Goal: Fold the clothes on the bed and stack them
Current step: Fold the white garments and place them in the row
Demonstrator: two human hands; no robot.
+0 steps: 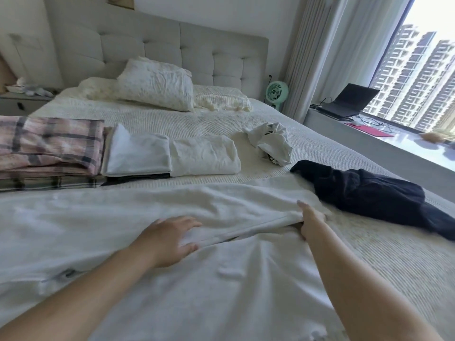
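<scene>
A white garment lies spread, apparently half-folded; folded stacks sit behind it.

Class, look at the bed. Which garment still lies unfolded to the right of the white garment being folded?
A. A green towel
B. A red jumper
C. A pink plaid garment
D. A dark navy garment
D: the dark navy garment lies crumpled at the right, beside the white garment that both hands are handling; the pink plaid garment is already folded at the left.
</scene>
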